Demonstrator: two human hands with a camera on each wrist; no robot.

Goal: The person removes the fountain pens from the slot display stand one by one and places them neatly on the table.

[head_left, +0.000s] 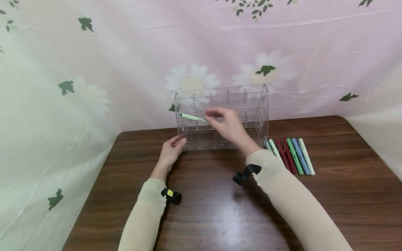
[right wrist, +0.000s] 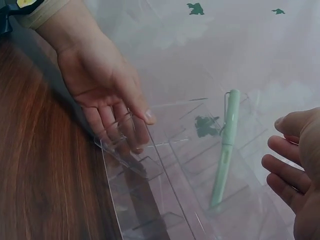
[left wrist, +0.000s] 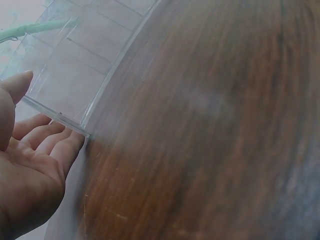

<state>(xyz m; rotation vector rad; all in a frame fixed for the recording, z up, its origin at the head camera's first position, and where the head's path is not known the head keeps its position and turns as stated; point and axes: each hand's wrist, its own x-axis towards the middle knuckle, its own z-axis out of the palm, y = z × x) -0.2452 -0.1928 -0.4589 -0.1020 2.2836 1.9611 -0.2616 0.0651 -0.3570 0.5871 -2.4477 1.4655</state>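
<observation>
A clear acrylic rack [head_left: 205, 144] with divided tiers stands at the back of the table. My left hand [head_left: 171, 152] grips its left end, thumb in front and fingers behind, as the left wrist view also shows. A light green pen [right wrist: 228, 135] with a metal clip lies slantwise in the rack, its clip end toward the left. Beside the pen's right end, my right hand [head_left: 230, 127] hovers in front of the upper tiers. In the right wrist view, its loosely bent fingers [right wrist: 286, 172] are apart from the pen and hold nothing.
On the table right of the rack lies a row of several pens, among them dark red pens, a green pen [head_left: 294, 157], a blue pen [head_left: 300, 156] and a pale green pen [head_left: 306, 157]. A flowered cloth [head_left: 141, 69] hangs close behind the rack.
</observation>
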